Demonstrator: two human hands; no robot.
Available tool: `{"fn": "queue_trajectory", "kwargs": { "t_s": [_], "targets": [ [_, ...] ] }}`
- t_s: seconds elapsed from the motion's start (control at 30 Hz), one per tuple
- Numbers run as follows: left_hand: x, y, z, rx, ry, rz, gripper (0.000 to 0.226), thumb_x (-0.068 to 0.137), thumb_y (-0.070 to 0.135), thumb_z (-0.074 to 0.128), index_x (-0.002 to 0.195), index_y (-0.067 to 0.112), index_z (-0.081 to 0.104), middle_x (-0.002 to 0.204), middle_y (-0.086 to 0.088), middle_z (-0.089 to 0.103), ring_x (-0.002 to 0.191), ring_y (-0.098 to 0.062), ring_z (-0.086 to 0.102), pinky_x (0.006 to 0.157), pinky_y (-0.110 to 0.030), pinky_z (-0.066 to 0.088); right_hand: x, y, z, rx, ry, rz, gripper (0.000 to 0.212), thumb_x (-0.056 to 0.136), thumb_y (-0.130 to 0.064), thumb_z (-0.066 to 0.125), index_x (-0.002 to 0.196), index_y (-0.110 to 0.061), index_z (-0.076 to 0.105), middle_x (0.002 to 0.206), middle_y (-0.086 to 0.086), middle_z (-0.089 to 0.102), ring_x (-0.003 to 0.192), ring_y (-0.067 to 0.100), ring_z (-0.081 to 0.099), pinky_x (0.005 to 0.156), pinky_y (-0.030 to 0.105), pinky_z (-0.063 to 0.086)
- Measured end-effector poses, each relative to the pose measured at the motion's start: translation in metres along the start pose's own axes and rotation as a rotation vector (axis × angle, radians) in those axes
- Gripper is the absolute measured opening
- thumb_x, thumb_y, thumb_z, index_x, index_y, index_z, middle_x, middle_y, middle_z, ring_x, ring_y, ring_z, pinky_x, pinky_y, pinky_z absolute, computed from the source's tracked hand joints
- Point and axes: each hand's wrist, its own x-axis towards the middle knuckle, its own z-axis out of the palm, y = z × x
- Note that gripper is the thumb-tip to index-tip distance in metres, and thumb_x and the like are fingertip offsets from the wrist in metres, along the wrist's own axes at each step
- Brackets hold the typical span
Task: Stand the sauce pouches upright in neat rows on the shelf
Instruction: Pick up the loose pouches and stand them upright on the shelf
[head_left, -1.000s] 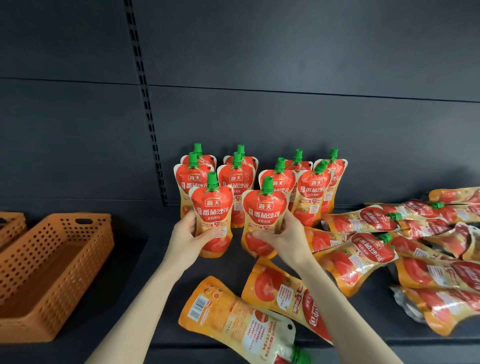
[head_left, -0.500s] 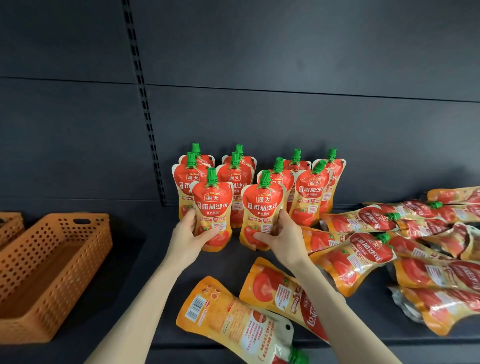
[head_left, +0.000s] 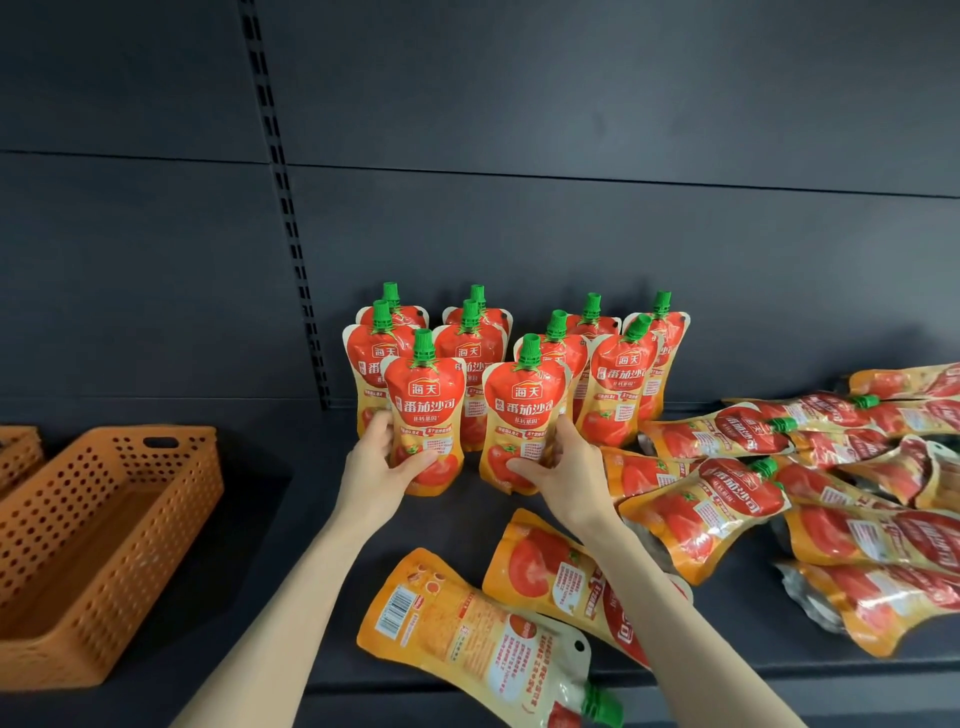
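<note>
So the left hand (head_left: 374, 467) curls round one upright pouch (head_left: 426, 410), and the right hand (head_left: 566, 478) grips the neighbour pouch (head_left: 524, 415), both on the shelf (head_left: 291, 519). There are standing pouches (head_left: 618, 384) packed just behind, flat pouches (head_left: 727, 499) crowding right of the right hand, and a basket (head_left: 104, 545) off left.

The left sauce pouch (head_left: 426, 405) in my left fingers (head_left: 376, 428) says 海天, then 番茄沙司 in big white letters. The right sauce pouch (head_left: 524, 410) in my right fingers (head_left: 566, 436) says the same. The face-down pouch (head_left: 467, 639) shows a barcode (head_left: 397, 610).

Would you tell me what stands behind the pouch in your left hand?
Behind the pouch that the left hand holds, two more stand upright: a middle pouch and a rear pouch. It covers much of both, so their lower parts cannot be seen.
</note>
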Motion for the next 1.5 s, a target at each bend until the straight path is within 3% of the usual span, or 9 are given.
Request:
{"fn": "queue_trajectory", "kwargs": {
  "t_s": [0.33, 0.6, 0.73, 0.83, 0.93, 1.07, 1.2, 1.4, 1.5],
  "targets": [
    [0.003, 0.002, -0.003, 0.053, -0.059, -0.052, 0.053, 0.081, 0.019, 0.07, 0.126, 0.02, 0.042, 0.128, 0.002, 0.056, 0.12, -0.015, 0.052, 0.1, -0.041, 0.046, -0.002, -0.004, -0.001, -0.018, -0.027, 0.029, 0.063, 0.082, -0.022, 0.071, 0.135, -0.013, 0.038, 0.131, 0.002, 0.056, 0.121, 0.021, 0.054, 0.099, 0.036, 0.047],
    [-0.006, 0.01, -0.008, 0.178, 0.017, -0.022, 0.054, 0.082, 0.018, 0.068, 0.13, 0.014, 0.043, 0.127, -0.001, 0.055, 0.111, -0.01, 0.051, 0.088, -0.023, 0.04, -0.009, -0.005, -0.006, -0.08, 0.033, -0.01, 0.056, 0.082, -0.025, 0.071, 0.129, -0.015, 0.043, 0.127, 0.001, 0.058, 0.116, 0.021, 0.056, 0.095, 0.037, 0.051],
    [-0.023, 0.013, -0.011, 0.27, 0.135, 0.056, 0.05, 0.083, 0.018, 0.068, 0.127, 0.015, 0.046, 0.125, -0.003, 0.051, 0.109, -0.01, 0.049, 0.087, -0.024, 0.038, -0.02, -0.003, -0.013, -0.138, 0.099, -0.038, 0.045, 0.086, -0.028, 0.066, 0.126, -0.014, 0.05, 0.12, 0.002, 0.06, 0.104, 0.02, 0.059, 0.086, 0.032, 0.053],
    [-0.043, 0.018, -0.009, 0.322, 0.201, 0.135, 0.038, 0.084, 0.015, 0.066, 0.12, 0.014, 0.053, 0.117, -0.001, 0.051, 0.103, -0.006, 0.048, 0.084, -0.021, 0.039, -0.036, 0.001, -0.027, -0.204, 0.161, -0.077, 0.031, 0.089, -0.023, 0.061, 0.117, -0.011, 0.058, 0.11, 0.005, 0.063, 0.101, 0.02, 0.059, 0.081, 0.028, 0.049],
    [-0.06, 0.03, 0.002, 0.31, 0.134, 0.189, 0.02, 0.085, 0.013, 0.063, 0.105, 0.016, 0.061, 0.102, 0.005, 0.061, 0.087, -0.001, 0.057, 0.071, -0.009, 0.04, -0.052, 0.006, -0.052, -0.227, 0.211, -0.102, 0.02, 0.09, -0.018, 0.059, 0.107, -0.009, 0.065, 0.103, 0.004, 0.066, 0.097, 0.018, 0.061, 0.08, 0.028, 0.048],
    [-0.069, 0.059, 0.042, 0.234, -0.067, 0.218, 0.009, 0.087, 0.013, 0.062, 0.093, 0.019, 0.064, 0.088, 0.012, 0.066, 0.083, 0.006, 0.058, 0.069, -0.003, 0.043, -0.064, 0.015, -0.093, -0.2, 0.232, -0.087, 0.015, 0.091, -0.016, 0.058, 0.101, -0.01, 0.068, 0.089, 0.001, 0.069, 0.081, 0.013, 0.063, 0.07, 0.021, 0.049],
    [-0.061, 0.085, 0.106, 0.237, -0.196, 0.276, 0.008, 0.088, 0.015, 0.06, 0.095, 0.019, 0.063, 0.088, 0.013, 0.065, 0.084, 0.005, 0.059, 0.072, -0.005, 0.044, -0.059, 0.035, -0.143, -0.24, 0.26, -0.081, 0.015, 0.09, -0.014, 0.058, 0.1, -0.011, 0.069, 0.092, -0.003, 0.068, 0.084, 0.01, 0.062, 0.074, 0.02, 0.05],
    [-0.027, 0.112, 0.221, 0.289, -0.276, 0.293, 0.007, 0.089, 0.021, 0.059, 0.095, 0.021, 0.062, 0.087, 0.016, 0.062, 0.086, 0.0, 0.06, 0.075, -0.013, 0.049, -0.027, 0.08, -0.225, -0.281, 0.212, -0.085, 0.013, 0.091, -0.012, 0.057, 0.094, -0.011, 0.069, 0.085, -0.006, 0.066, 0.08, 0.011, 0.062, 0.073, 0.021, 0.048],
    [-0.009, 0.118, 0.277, 0.311, -0.268, 0.256, 0.01, 0.089, 0.022, 0.059, 0.098, 0.018, 0.061, 0.09, 0.012, 0.062, 0.09, -0.007, 0.06, 0.078, -0.019, 0.05, -0.005, 0.108, -0.265, -0.322, 0.146, -0.096, 0.014, 0.089, -0.01, 0.056, 0.093, -0.011, 0.069, 0.086, -0.006, 0.066, 0.08, 0.009, 0.061, 0.069, 0.01, 0.044]
  ]
}}
